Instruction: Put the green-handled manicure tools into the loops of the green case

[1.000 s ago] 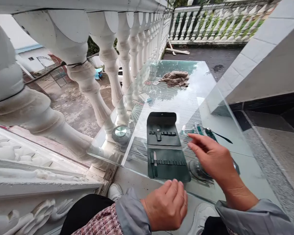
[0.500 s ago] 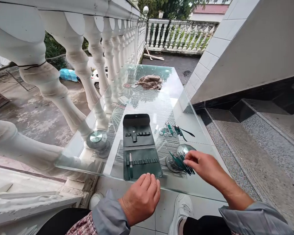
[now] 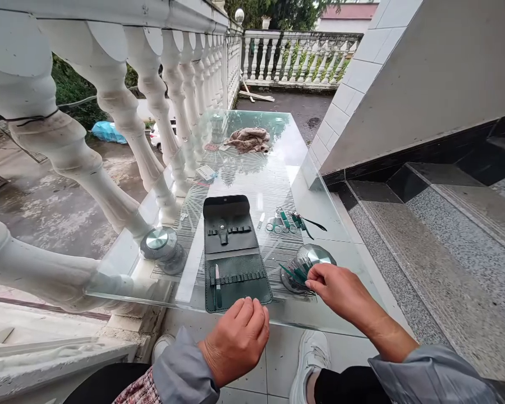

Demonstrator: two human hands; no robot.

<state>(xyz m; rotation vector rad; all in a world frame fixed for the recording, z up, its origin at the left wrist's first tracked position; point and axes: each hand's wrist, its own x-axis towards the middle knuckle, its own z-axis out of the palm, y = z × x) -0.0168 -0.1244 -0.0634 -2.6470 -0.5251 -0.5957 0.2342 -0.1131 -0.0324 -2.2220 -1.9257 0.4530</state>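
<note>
A dark green tool case (image 3: 239, 293) lies unfolded on the glass table (image 3: 278, 185), with two slim tools in the loops at the left of its lower panel. At the case's near edge, my left hand (image 3: 238, 341) has its fingers curled together; what they hold, if anything, is hidden. My right hand (image 3: 334, 289) pinches at a bunch of thin green-handled tools (image 3: 298, 273) above the near right table support. Which tool its fingertips grip cannot be made out. Beyond them lie scissors (image 3: 278, 225), clippers (image 3: 283, 216) and other small green tools.
A crumpled brown cloth (image 3: 249, 140) and a small white card (image 3: 206, 172) rest farther back on the glass. White balusters (image 3: 126, 106) line the left side, and stone steps (image 3: 404, 235) rise on the right. A white shoe (image 3: 313, 359) shows below the near edge.
The view has shifted a little. My right hand's fingers have closed in on the bunch of tools, while my left hand stays by the case's near edge.
</note>
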